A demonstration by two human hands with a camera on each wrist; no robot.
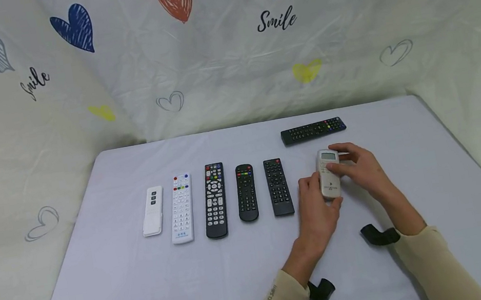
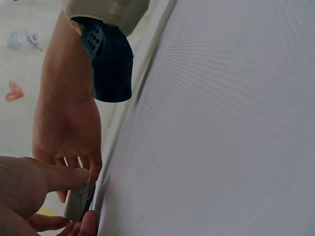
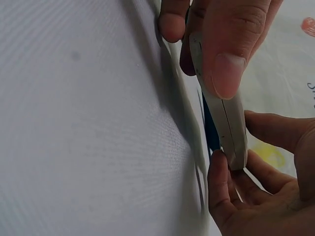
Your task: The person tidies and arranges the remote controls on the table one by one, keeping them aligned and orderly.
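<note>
Both hands hold a white air conditioner remote (image 1: pixel 331 188) with a small display at its top end. The left hand (image 1: pixel 317 213) grips its lower end, fingers on the left side and thumb at the bottom right corner. Around the upper right part, the right hand (image 1: pixel 364 170) has its fingers on the far edge and its thumb over the face. In the right wrist view the remote (image 3: pixel 229 125) shows edge-on, raised off the table. Just left of the hands lies a black remote (image 1: pixel 279 191).
Further left in the row are a rounded black remote (image 1: pixel 246 196), a larger black remote (image 1: pixel 215 205), a white remote with coloured buttons (image 1: pixel 181 210) and a small white remote (image 1: pixel 153 212). Another black remote (image 1: pixel 313 131) lies crosswise near the white table's (image 1: pixel 150 298) back edge.
</note>
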